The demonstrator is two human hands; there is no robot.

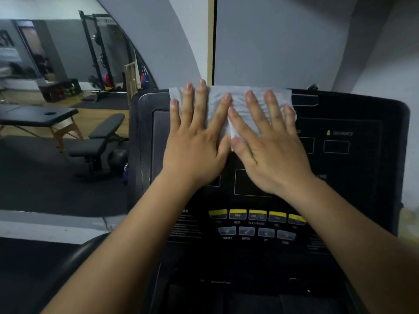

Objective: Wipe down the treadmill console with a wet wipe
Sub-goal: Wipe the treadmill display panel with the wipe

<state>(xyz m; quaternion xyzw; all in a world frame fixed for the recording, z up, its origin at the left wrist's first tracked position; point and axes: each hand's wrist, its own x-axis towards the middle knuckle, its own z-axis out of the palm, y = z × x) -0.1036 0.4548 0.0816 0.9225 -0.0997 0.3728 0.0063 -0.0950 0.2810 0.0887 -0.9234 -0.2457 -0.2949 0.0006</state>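
1. The wet wipe lies opened out along the top edge of the console, left of its middle; it's a bit wrinkled between the hands.
2. Both hands are flat on it, palms down, fingers straight and spread; the left hand covers the wipe's left half and the right hand its right half, thumbs almost meeting; nothing is pinched, just pressed.
3. So I'd say this is the wiping itself, and early on; only the console's top strip is under the wipe.
4. The DISTANCE label on the console's right side and the yellow buttons near its bottom look untouched, though I can't really tell.
5. Next move, my guess: slide the wipe down or rightward with even pressure; go light over the buttons so nothing gets pressed.
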